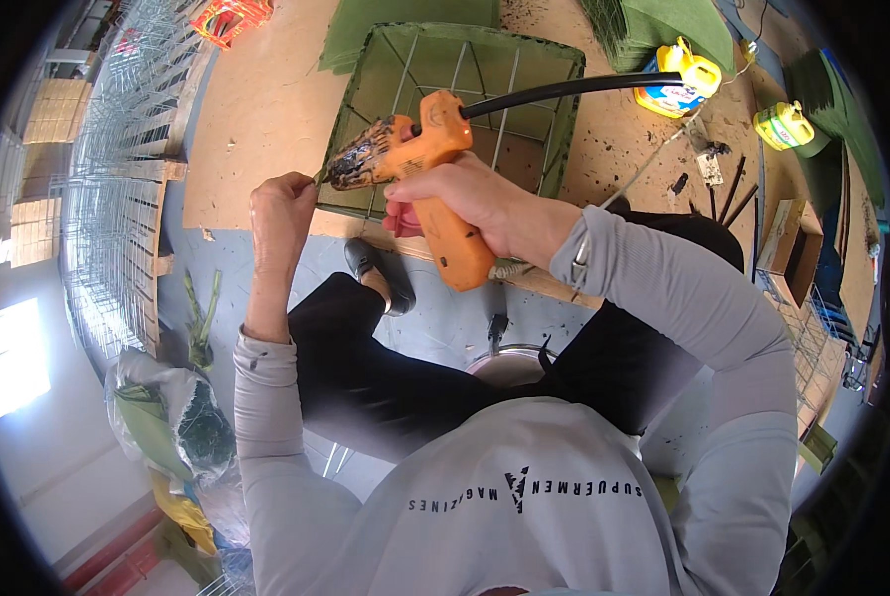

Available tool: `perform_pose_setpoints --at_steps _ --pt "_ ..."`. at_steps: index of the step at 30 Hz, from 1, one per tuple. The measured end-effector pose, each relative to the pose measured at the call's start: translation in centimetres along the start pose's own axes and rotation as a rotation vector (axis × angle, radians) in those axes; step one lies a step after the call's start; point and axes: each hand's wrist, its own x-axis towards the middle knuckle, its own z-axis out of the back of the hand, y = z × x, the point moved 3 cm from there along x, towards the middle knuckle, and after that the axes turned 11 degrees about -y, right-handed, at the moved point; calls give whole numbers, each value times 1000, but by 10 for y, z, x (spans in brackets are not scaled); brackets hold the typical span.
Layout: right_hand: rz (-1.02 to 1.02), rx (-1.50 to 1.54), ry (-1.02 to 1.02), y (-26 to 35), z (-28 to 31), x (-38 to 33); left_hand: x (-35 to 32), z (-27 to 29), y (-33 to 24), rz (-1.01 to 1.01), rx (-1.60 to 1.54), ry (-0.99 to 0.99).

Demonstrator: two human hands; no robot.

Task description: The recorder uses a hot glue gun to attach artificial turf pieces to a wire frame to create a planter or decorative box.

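Note:
My right hand (470, 199) grips an orange glue gun (435, 169) by its handle; its blackened nozzle points left at the near left corner of a wire frame basket lined with green felt (554, 119) on a wooden board. My left hand (281, 214) pinches the green felt edge at that corner, right at the nozzle tip. A black cable (564, 89) runs from the gun's back toward the right.
Two yellow bottles (678, 84) (785, 124) and green felt sheets (653, 25) lie on the board (266, 109) at the far right. Stacked wire frames (127, 149) stand to the left. A cardboard box (788, 243) sits right; plastic bags (166, 417) lie lower left.

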Motion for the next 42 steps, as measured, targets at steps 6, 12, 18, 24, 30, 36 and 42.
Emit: perform_pose_setpoints --at_steps 6,12,18,24,30,36,42 --pt "4 -6 -46 -5 -11 6 -2 3 0 31 -33 -9" --pt "31 -78 -3 -7 -11 11 0 2 4 81 -34 28" --pt "92 -60 -42 -8 -11 12 1 -2 13 36 -56 24" --pt "58 -28 -61 -8 -8 13 0 2 6 59 -35 43" --pt "102 -39 -76 -8 -8 13 0 2 8 86 -49 38" --pt "60 -48 -49 -13 -6 15 0 1 8 83 -68 32" --pt "70 -50 -44 -11 -7 13 -3 5 2 48 -12 38"
